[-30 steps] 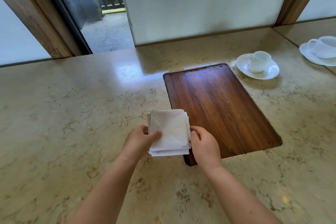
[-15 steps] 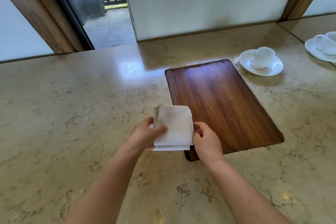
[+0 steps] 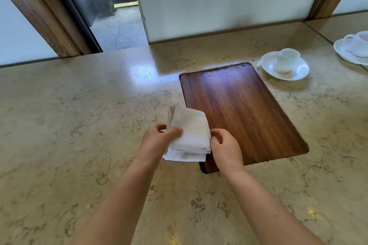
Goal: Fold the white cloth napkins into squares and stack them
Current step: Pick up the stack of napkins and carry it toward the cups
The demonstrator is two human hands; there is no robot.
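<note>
Napkins (image 3: 189, 135): white woven cloth, matt, soft, lightly creased. Counter (image 3: 79, 115): beige veined stone, polished, glossy reflections. Inset board (image 3: 239, 109): dark wood, visible grain, satin sheen. Cup (image 3: 286, 60) and saucer (image 3: 298, 71): white glazed ceramic, smooth, shiny.

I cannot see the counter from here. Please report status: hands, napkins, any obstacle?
Left hand grips folded napkin stack, thumb on top. Right hand pinches its right edge. Stack held above counter; nothing in the way.
</note>
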